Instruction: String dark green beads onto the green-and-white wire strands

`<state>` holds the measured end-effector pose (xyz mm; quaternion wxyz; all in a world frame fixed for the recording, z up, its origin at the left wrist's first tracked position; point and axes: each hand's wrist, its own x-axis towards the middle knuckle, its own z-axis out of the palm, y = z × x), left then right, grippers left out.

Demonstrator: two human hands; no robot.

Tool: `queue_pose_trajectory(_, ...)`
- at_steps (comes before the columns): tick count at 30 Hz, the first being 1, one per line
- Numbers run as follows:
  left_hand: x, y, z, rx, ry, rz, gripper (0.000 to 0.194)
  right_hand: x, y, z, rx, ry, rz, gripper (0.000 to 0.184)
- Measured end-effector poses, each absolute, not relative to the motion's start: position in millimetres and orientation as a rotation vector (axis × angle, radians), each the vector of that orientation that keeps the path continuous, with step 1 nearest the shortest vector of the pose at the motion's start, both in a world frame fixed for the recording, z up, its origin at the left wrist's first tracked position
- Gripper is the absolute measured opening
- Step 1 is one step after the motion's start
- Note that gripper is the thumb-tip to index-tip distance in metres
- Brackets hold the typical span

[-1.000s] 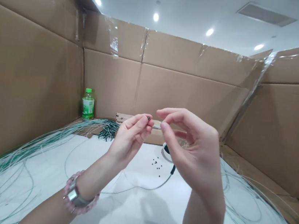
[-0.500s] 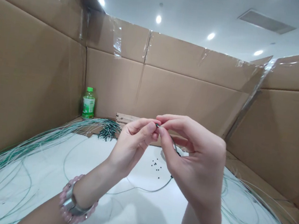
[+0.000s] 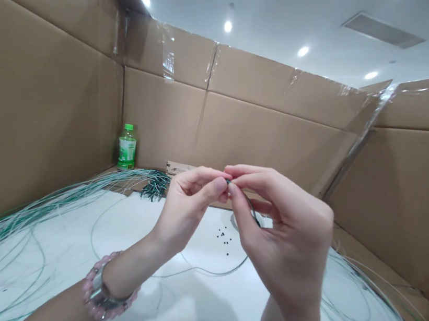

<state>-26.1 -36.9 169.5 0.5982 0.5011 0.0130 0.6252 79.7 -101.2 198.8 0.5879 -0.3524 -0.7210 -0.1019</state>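
Observation:
My left hand [image 3: 187,207] and my right hand [image 3: 287,228] meet fingertip to fingertip above the white tabletop. Between them is a small dark green piece [image 3: 228,181], pinched by the thumb and finger of my left hand. My right thumb and forefinger are closed on the thin green wire [image 3: 205,271] right beside that piece. From there the wire hangs behind my right hand and curves left across the table. The exact contact between wire and piece is mostly covered by my fingertips. Several tiny black beads [image 3: 223,235] lie scattered below my hands.
Green and white wires [image 3: 75,197] sweep along the left side to a dark green bunch [image 3: 155,187]. More loose wires [image 3: 357,305] lie at right. A white round dish [image 3: 235,220] is partly behind my right hand. A green bottle [image 3: 127,149] stands by the cardboard wall [image 3: 272,142].
My right hand has shifted slightly right and down, and my left fingertips have moved slightly right around the small piece. The beads on the table are unchanged.

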Motion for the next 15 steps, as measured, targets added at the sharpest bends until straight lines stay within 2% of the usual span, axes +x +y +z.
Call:
queue_pose_trajectory(8, -34.1, -34.3, 169.1, 1.385, -0.002, 1.483, 0.007, 86.4, -103.6, 202.2, -0.795, -1.69, -0.081, 0.016)
queue_pose_trajectory(15, -33.2, -36.7, 169.5, 1.342, -0.033, 1.467, 0.007, 87.0, -105.3, 203.0, -0.782, -1.702, -0.041, 0.016)
